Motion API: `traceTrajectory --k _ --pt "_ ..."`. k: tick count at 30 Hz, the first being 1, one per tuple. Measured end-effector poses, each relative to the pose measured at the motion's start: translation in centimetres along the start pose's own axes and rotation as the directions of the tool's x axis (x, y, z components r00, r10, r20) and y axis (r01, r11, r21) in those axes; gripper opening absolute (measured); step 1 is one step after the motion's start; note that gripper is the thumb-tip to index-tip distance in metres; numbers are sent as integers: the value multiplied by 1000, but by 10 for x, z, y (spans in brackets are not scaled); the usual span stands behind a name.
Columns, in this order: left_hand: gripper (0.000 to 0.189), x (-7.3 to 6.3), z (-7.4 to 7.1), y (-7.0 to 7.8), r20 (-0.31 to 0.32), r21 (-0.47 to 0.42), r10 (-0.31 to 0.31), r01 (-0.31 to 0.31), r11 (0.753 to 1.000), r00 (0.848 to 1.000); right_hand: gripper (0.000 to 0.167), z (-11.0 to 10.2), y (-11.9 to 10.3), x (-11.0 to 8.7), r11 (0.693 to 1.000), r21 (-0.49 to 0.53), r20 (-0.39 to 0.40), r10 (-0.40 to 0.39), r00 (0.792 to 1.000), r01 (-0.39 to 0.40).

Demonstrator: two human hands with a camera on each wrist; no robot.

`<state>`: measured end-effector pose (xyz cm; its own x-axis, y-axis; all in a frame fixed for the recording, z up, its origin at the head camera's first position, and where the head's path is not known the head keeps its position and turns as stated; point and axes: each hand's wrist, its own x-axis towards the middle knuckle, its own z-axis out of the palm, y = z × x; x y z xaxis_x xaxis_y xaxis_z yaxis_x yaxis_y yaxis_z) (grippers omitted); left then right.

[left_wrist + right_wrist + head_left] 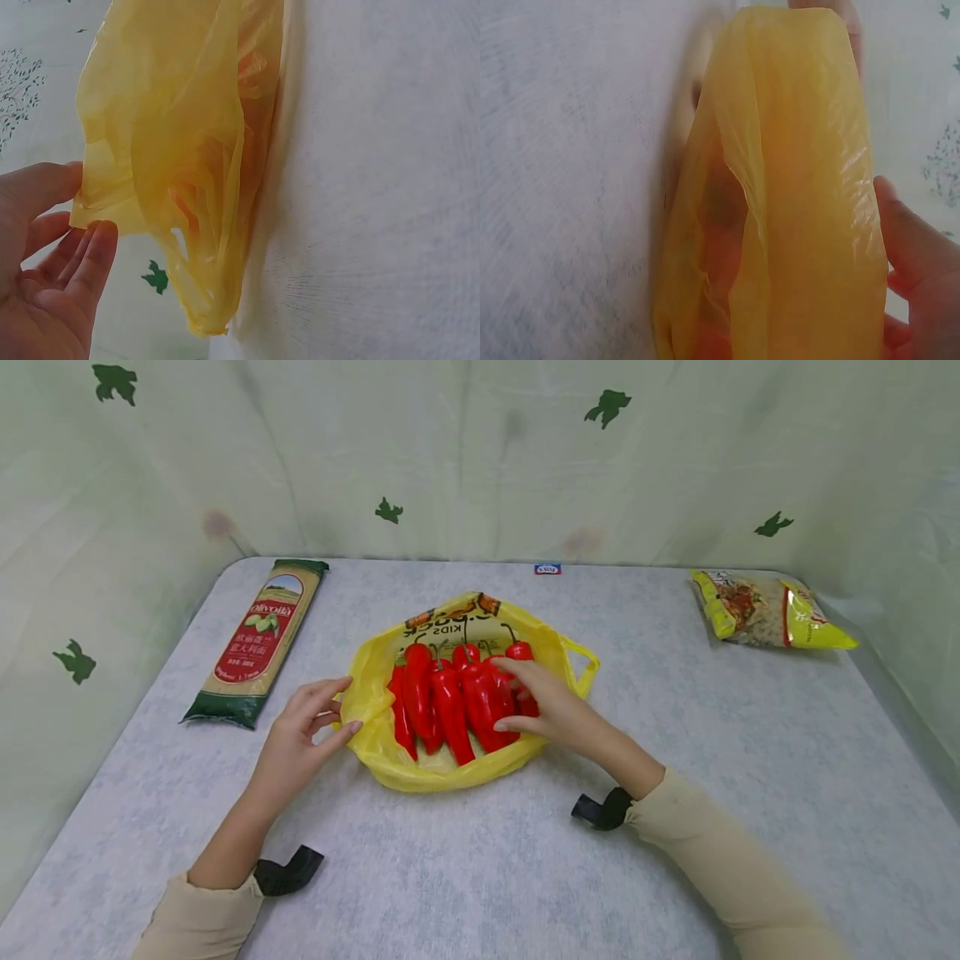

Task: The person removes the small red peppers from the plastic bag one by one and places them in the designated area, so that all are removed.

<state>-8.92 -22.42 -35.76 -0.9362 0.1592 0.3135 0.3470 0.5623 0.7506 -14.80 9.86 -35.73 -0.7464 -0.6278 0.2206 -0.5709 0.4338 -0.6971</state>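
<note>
A yellow plastic bag [453,774] lies on the table with its mouth spread wide, several red peppers [451,700] side by side inside. My left hand [298,727] pinches the bag's left rim; in the left wrist view the thumb and fingers of that left hand [56,262] meet on the bag's edge [105,199]. Over the right side of the opening, my right hand [551,706] reaches in among the peppers, finger and thumb spread apart. The right wrist view shows the bag's side wall [810,187] covering part of this right hand [919,262].
A long pack of pasta [258,643] lies at the left of the table [465,877]. At the back right is a yellow-ended food packet [768,610]. A small blue label [547,569] sits at the far edge, before a hanging pale curtain [465,460].
</note>
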Motion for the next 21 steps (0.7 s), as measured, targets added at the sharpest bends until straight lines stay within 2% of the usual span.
traceTrajectory --k 12,21 --pt "59 -1 2 -1 9 -27 -33 33 999 999 74 11 3 11 994 39 5 105 995 -105" --pt "59 -2 2 -1 15 -51 -45 46 998 999 74 17 -1 17 985 42 64 166 984 -169"
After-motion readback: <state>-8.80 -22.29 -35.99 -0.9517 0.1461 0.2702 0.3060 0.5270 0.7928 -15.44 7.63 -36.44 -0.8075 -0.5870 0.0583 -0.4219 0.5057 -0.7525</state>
